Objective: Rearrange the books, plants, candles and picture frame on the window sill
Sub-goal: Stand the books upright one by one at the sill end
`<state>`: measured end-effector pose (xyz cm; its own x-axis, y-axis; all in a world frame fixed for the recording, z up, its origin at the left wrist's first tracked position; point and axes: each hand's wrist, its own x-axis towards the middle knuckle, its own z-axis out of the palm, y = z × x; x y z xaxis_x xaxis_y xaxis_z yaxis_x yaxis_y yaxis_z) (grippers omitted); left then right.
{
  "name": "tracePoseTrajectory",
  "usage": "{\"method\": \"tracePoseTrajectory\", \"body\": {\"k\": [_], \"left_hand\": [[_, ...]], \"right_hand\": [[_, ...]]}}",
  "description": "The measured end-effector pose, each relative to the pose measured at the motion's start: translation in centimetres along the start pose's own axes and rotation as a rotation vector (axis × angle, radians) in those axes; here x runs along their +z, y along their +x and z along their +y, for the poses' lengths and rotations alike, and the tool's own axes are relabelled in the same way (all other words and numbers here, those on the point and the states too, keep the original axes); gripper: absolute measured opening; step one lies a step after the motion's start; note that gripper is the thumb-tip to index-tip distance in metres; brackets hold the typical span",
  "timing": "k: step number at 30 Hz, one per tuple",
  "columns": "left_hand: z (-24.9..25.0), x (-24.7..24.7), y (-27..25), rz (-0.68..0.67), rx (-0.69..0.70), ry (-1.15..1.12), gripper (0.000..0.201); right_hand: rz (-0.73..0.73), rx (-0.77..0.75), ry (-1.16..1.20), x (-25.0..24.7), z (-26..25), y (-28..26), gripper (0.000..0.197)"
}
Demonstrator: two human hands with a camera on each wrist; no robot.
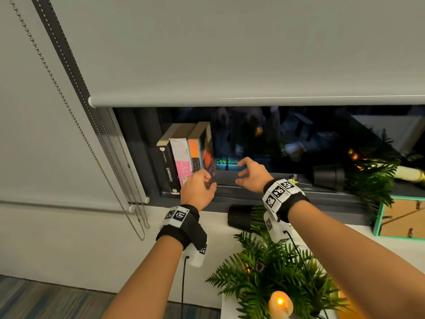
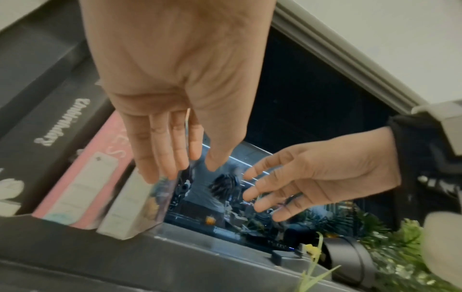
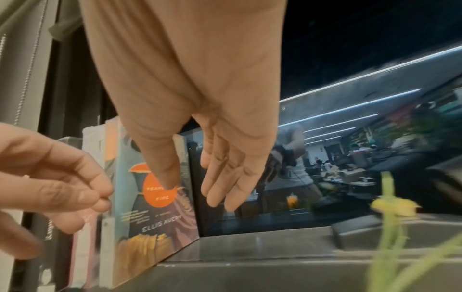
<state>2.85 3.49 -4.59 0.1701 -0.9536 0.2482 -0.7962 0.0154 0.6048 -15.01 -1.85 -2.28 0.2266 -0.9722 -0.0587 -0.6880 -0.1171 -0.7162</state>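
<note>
1. At the left end of the dark window sill (image 1: 241, 196) three books stand up in a row, side by side and touching: a black book (image 1: 166, 166), then a pink book (image 1: 184, 162), then an orange book (image 1: 203, 153) with a picture on its cover.
2. The left hand (image 1: 197, 187) is at the bottom of the orange book. Its fingers (image 3: 82, 189) are bent and touch the book's spine. I cannot tell if the grip really holds the book or only rests on it.
3. The right hand (image 1: 251, 173) is in the air just to the right of the books. Its grip is released: the fingers (image 2: 260, 189) are spread out and hold nothing.
4. A fern plant (image 1: 271, 272) in a black pot (image 1: 239, 216) lies tipped over on the white counter (image 1: 213, 229) under the sill.
5. A lit candle (image 1: 280, 303) glows just in front of that plant.
6. Another black pot (image 1: 328, 176) lies on its side on the sill, with green leaves to its right.
7. A picture frame (image 1: 400, 217) with a green edge leans at the far right.
</note>
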Motion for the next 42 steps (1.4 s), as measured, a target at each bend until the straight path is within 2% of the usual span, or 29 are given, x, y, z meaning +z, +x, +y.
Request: {"method": "tracePoseTrajectory", "body": {"k": [7, 10, 17, 23, 28, 33, 37, 42], "left_hand": [[5.2, 1.5, -2.8, -0.089, 0.129, -0.064, 0.014], [7.7, 2.6, -4.9, -0.184, 0.140, -0.109, 0.010], [13.4, 6.7, -12.4, -0.315, 0.210, -0.151, 0.007], [15.9, 11.2, -17.6, -0.420, 0.229, -0.134, 0.010], [17.0, 15.5, -20.6, -0.546, 0.219, -0.109, 0.015], [16.9, 19.3, -22.7, -0.664, 0.187, -0.076, 0.013], [16.4, 21.0, -23.5, -0.717, 0.176, -0.051, 0.010], [16.1, 21.2, -22.8, -0.706, 0.183, -0.060, 0.009]], "right_hand": [[0.134, 0.063, 0.049, -4.0, 5.6, -5.0, 0.022], [0.199, 0.055, 0.020, -5.7, 8.0, -8.3, 0.014], [0.159, 0.170, -0.096, -7.0, 14.7, -15.3, 0.020], [0.146, 0.316, -0.193, -5.4, 20.7, -19.4, 0.011], [0.186, 0.523, -0.245, -4.2, 26.1, -22.3, 0.033], [0.086, 0.712, -0.292, -2.5, 30.2, -24.0, 0.043], [0.104, 0.748, -0.262, -1.1, 32.1, -24.7, 0.054], [0.099, 0.684, -0.326, -0.8, 32.9, -25.1, 0.059]]}}
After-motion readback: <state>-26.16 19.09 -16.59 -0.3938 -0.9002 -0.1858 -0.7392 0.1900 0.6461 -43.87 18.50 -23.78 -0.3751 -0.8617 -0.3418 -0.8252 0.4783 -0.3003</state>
